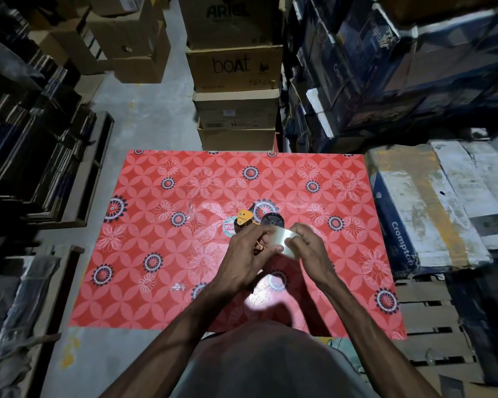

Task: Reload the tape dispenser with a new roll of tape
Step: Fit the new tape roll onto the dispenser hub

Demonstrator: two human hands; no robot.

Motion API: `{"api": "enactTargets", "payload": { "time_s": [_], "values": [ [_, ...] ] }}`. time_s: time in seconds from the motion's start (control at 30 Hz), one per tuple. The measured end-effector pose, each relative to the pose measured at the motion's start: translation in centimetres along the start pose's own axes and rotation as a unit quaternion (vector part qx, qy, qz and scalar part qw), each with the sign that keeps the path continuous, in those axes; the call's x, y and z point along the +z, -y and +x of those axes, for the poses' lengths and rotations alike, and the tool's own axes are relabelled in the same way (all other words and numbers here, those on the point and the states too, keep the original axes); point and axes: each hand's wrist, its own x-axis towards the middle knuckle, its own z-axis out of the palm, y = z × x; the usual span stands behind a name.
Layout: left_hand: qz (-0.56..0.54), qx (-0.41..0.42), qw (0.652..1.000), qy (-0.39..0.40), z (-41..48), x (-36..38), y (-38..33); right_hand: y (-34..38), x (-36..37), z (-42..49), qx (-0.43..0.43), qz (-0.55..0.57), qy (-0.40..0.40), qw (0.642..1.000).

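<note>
Head view: the clear glossy tape roll (285, 242) is sitting gripped between your left hand (246, 255) and right hand (309, 245), just beside the yellow-and-black plastic tape dispenser (245, 222) lying on the red floral table (167, 305); brown cardboard boxes (236, 67) beyond are standing shut.

1. Two hands: left hand (243, 254), right hand (305, 245).
2. One clear tape roll (285, 239), held between the fingers of both hands.
3. One yellow tape dispenser (245, 219), just beyond the left fingers.
4. One black wheel (271, 220), just beyond the right fingers.
5. One round label (228, 228), left of the fingers.
6. One bench (156, 297), beneath them.
</note>
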Motion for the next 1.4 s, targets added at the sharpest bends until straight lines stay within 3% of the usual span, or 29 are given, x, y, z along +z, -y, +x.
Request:
{"api": "enactTargets", "payload": {
  "time_s": [0.17, 0.3, 0.57, 0.73, 0.87, 1.0, 1.2, 1.4],
  "values": [
    [-0.027, -0.009, 0.998, -0.061, 0.2, 0.2, 0.0, 0.3, -0.1, -0.4, -0.006, -0.027, 0.024, 0.999],
    [0.018, 0.028, 0.999, -0.043, -0.2, 0.3, -0.7, -0.2, 0.0, -0.7, 0.008, -0.02, 0.009, 1.0],
    [-0.171, -0.141, 0.972, -0.072, -1.2, 1.1, -0.7, 0.1, 0.0, -1.1, 0.033, 0.005, 0.01, 0.999],
    [-0.105, -0.1, 0.985, -0.092, -1.1, 1.0, -0.8, -0.2, 0.4, -1.2, 0.055, 0.046, 0.011, 0.997],
    [0.009, -0.001, 0.997, -0.079, -1.6, 0.8, -0.8, -0.5, 0.4, -1.3, 0.057, 0.044, 0.008, 0.997],
    [0.044, 0.039, 0.996, -0.074, -2.1, 0.9, -0.2, -0.3, 0.4, -1.3, 0.064, 0.026, 0.02, 0.997],
    [0.113, 0.031, 0.993, -0.021, -2.1, 1.5, 0.4, 0.1, 0.7, -1.3, 0.066, -0.01, 0.032, 0.997],
    [0.052, -0.024, 0.998, -0.008, -2.2, 1.3, 0.6, -0.4, 0.6, -0.9, 0.018, -0.087, 0.056, 0.994]
  ]
}}
